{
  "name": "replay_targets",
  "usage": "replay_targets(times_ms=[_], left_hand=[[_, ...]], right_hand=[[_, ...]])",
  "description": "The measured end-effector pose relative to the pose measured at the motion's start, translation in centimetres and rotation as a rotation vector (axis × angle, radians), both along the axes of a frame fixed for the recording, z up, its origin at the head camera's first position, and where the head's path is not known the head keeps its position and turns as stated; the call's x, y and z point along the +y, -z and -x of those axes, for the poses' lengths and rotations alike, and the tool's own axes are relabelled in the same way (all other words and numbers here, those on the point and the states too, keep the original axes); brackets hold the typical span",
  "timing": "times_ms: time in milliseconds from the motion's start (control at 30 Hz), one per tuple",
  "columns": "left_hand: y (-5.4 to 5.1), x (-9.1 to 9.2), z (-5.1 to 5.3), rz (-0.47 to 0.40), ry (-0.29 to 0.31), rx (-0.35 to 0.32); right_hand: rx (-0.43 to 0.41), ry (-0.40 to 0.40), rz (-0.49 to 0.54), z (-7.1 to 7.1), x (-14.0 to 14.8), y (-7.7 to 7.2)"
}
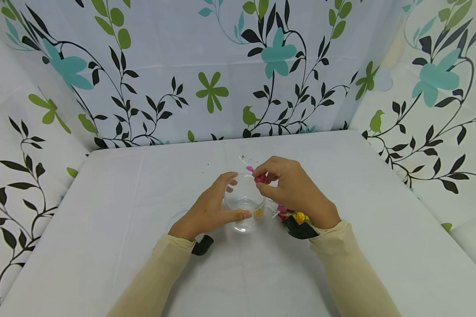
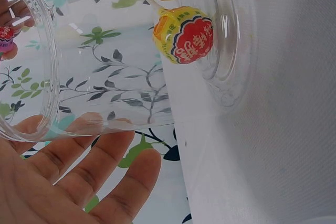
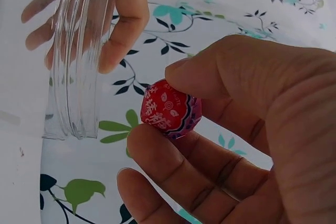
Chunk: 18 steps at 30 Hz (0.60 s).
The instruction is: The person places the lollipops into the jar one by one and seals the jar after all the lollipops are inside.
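Note:
A clear plastic jar (image 1: pixel 243 193) stands on the white table, its mouth uncovered. My left hand (image 1: pixel 214 204) grips it from the left, thumb in front and fingers behind. Two yellow-wrapped lollipops lie at the jar's bottom, the nearer lollipop (image 2: pixel 184 35) showing a red label in the left wrist view. Right beside the rim, my right hand (image 1: pixel 285 180) pinches a red and purple wrapped lollipop (image 3: pixel 170 108) by its candy head between thumb and fingers. Its white stick (image 1: pixel 243 161) points up and away to the left in the head view.
More wrapped lollipops, one of them a yellow lollipop (image 1: pixel 300 217), lie under the right wrist, partly hidden. A clear curved edge (image 1: pixel 176 215) shows beside the left wrist. Leaf-patterned cloth (image 1: pixel 210 92) hangs behind the table (image 1: pixel 135 189) and at both sides.

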State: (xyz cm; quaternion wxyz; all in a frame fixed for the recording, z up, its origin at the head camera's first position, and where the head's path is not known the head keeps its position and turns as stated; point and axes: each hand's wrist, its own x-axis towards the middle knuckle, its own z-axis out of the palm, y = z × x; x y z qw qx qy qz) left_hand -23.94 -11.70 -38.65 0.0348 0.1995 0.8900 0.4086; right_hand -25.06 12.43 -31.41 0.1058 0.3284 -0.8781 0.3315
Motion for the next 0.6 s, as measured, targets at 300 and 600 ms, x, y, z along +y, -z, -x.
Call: replay_targets(times_ms=[300, 600], left_hand=[[0.12, -0.1, 0.09, -0.014, 0.015, 0.008], [0.02, -0.13, 0.0, -0.011, 0.015, 0.01]], right_hand=[[-0.031, -0.043, 0.002, -0.18, -0.27, 0.01], [-0.04, -0.029, -0.031, -0.29, -0.27, -0.04]])
